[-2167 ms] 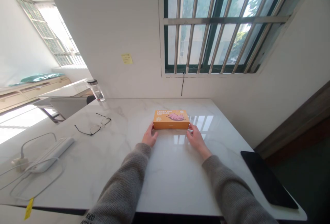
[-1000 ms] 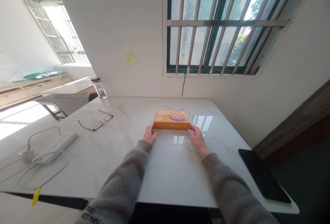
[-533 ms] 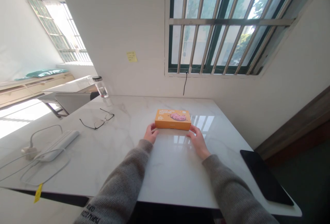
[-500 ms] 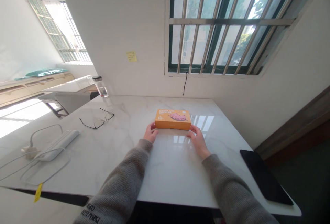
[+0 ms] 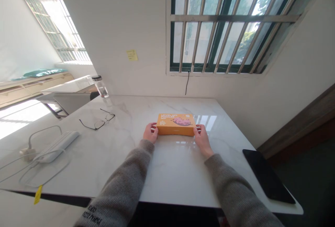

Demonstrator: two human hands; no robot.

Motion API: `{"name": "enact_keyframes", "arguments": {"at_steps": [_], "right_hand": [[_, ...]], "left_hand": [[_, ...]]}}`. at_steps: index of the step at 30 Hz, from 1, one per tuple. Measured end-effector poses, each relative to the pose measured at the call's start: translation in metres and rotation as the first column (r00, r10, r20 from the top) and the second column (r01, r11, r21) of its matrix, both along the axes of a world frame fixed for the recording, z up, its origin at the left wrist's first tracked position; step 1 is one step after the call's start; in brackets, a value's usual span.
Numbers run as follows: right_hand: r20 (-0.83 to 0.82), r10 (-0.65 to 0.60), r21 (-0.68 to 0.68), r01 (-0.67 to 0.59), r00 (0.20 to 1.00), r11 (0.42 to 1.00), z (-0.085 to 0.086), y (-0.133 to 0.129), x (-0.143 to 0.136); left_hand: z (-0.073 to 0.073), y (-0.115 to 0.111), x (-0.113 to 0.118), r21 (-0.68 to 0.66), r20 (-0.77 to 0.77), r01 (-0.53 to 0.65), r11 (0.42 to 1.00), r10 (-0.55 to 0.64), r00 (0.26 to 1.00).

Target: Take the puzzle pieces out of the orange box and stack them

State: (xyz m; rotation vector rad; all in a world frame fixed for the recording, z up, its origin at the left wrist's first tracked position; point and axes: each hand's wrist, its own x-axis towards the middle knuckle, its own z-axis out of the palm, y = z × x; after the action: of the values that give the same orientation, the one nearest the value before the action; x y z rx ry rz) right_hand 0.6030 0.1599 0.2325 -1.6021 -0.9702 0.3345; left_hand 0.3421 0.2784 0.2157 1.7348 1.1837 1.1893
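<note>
An orange puzzle box (image 5: 176,124) with a pink picture and white lettering lies on the white marbled table (image 5: 180,178), its long side facing me. My left hand (image 5: 150,133) grips the box's left end, thumb at the front corner. At the right end, my right hand (image 5: 202,139) holds the box with its thumb by the front corner and fingers curled behind. Both fingertips are partly hidden by the box's ends.
Eyeglasses (image 5: 97,123) and a clear bottle (image 5: 100,86) are at the table's left. A white power strip (image 5: 59,146) with cables lies at the far left. Near the right edge rests a black tablet-like slab (image 5: 267,175). A wall and barred window stand behind.
My hands have closed on the ends of the box. The box sits slightly nearer to me, with more of its front side showing. The camera view has shifted a little.
</note>
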Motion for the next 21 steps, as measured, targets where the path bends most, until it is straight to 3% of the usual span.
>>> {"name": "enact_keyframes", "arguments": {"at_steps": [4,8,11,15,21], "right_hand": [[0.014,0.006,0.008,-0.007,1.000,1.000,0.003,0.000,0.002],[0.026,0.004,0.012,-0.005,1.000,1.000,0.002,-0.001,0.003],[0.038,0.006,0.002,-0.006,0.999,1.000,0.002,-0.001,0.002],[0.046,0.014,0.004,-0.015,0.999,1.000,0.001,0.000,0.001],[0.004,0.033,0.008,-0.034,0.999,0.999,0.001,0.002,-0.001]], "left_hand": [[0.004,-0.005,-0.003,0.323,-0.325,0.158,0.933,-0.047,0.944],[0.011,-0.008,-0.002,0.440,-0.575,0.215,0.872,0.090,0.813],[0.017,-0.010,0.004,0.490,-0.633,0.264,0.831,0.131,0.763],[0.022,-0.013,0.017,0.478,-0.666,0.404,0.780,0.022,0.745],[0.027,-0.009,0.035,0.485,-0.644,0.469,0.738,-0.061,0.763]]}}
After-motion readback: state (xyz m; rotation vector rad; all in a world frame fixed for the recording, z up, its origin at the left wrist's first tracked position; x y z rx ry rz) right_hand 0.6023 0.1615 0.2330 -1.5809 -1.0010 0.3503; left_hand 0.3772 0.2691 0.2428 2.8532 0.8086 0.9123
